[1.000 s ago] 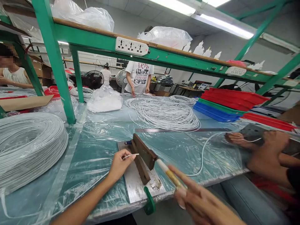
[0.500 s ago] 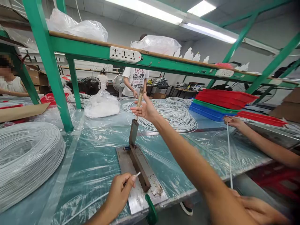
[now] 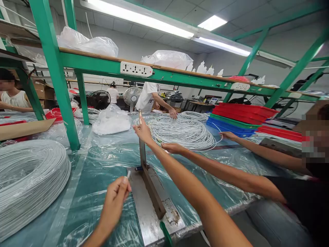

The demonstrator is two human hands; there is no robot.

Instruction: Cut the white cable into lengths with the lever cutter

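Observation:
In the lower middle, my left hand (image 3: 115, 199) is closed in a pinch on a white cable (image 3: 129, 173), its short end sticking up past the thumb. A lever cutter (image 3: 151, 192) stands just right of it: a metal base plate, a long brown bar, and an upright lever (image 3: 142, 151) hinged at the far end. My right hand (image 3: 144, 132) reaches forward, its fingers curled around the lever's upper handle (image 3: 140, 115), partly hiding it. A green clamp handle (image 3: 166, 233) sits at the plate's near edge.
A big cable coil (image 3: 33, 185) lies left, loose coils (image 3: 182, 133) behind the cutter. A co-worker's arms (image 3: 218, 168) stretch in from the right beside my forearm. Another person's hand (image 3: 173, 113) touches the far coils. Stacked trays (image 3: 239, 116) stand right; a green shelf post (image 3: 59, 85) rises left.
My left hand with the cable has moved left, away from the bar. My right hand has closed around the handle. The co-worker's arms have reached forward; the person opposite has leaned to the coils.

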